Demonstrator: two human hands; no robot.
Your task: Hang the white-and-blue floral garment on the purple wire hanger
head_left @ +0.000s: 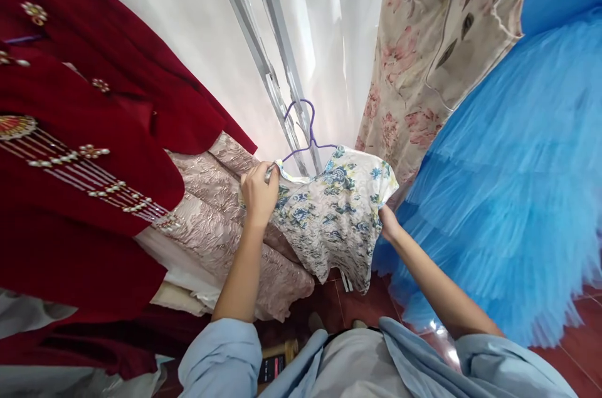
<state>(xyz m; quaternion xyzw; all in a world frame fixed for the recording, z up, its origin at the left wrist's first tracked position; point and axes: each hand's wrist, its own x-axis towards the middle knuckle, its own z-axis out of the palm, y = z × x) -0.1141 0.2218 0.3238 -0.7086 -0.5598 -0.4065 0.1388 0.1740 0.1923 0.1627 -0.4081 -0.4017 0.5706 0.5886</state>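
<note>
A white blouse [324,216] with blue and yellow flowers hangs on a purple hanger [311,128], whose hook is at a grey metal rail. My left hand [260,191] is closed on the blouse's left shoulder, by the neckline, thumb and fingers pinched together. At the other side, my right hand [388,223] is at the blouse's sleeve opening, under the short sleeve; its fingers are mostly hidden by the cloth. The blouse's hem hangs free above the floor.
A dark red beaded jacket [117,109] and a pink embroidered skirt [211,210] hang on the left. Right of the blouse are a beige floral dress [404,66] and a blue tulle gown [508,197]. Metal rails [254,28] run before a white curtain [155,3]. The floor [362,304] is red tile.
</note>
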